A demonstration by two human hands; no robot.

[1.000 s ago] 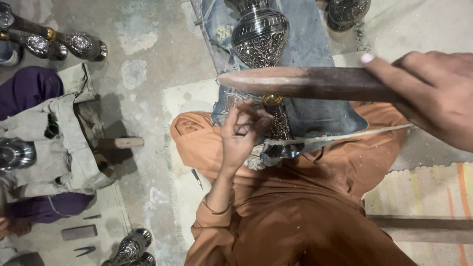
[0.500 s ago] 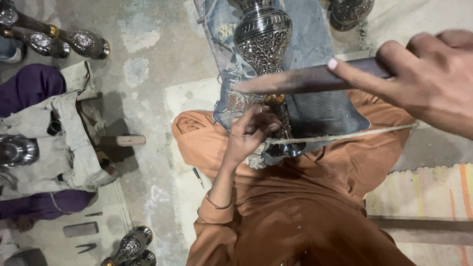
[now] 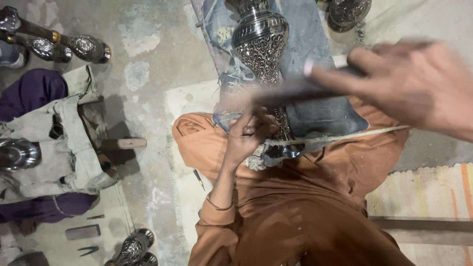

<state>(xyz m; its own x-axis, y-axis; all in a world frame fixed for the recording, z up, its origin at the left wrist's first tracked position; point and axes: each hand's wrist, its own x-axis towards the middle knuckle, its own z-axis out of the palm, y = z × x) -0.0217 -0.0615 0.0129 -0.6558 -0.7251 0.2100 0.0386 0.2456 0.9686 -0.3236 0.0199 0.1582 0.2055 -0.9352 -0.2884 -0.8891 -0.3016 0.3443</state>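
Far left: dark metal stems with engraved round knobs laid on the bare concrete floor. Below them, a second person in purple cloth and pale worn trousers, seated, with a polished metal piece at the lap. Beside that, a short wooden handle on the floor. Lower left: a grey block, then two small engraved metal pieces near the bottom edge.

Centre: left hand, fingers pinched together on a small tool too hidden to name, its tip pressed to the narrow neck of the tall silver engraved metal vase. Vase lying lengthwise on blue denim cloth across an orange-clad lap, bulb end pointing away, a thin pale rod crossing under the neck.

Probably heavy, rigid, hollow; polished bands likely slippery, carved relief offering better purchase. Best held at the slim neck or steadied at the bulb.

Right: right hand, blurred, fingers closed around a long dark wooden bar raised above the vase. Far right: a striped woven mat.
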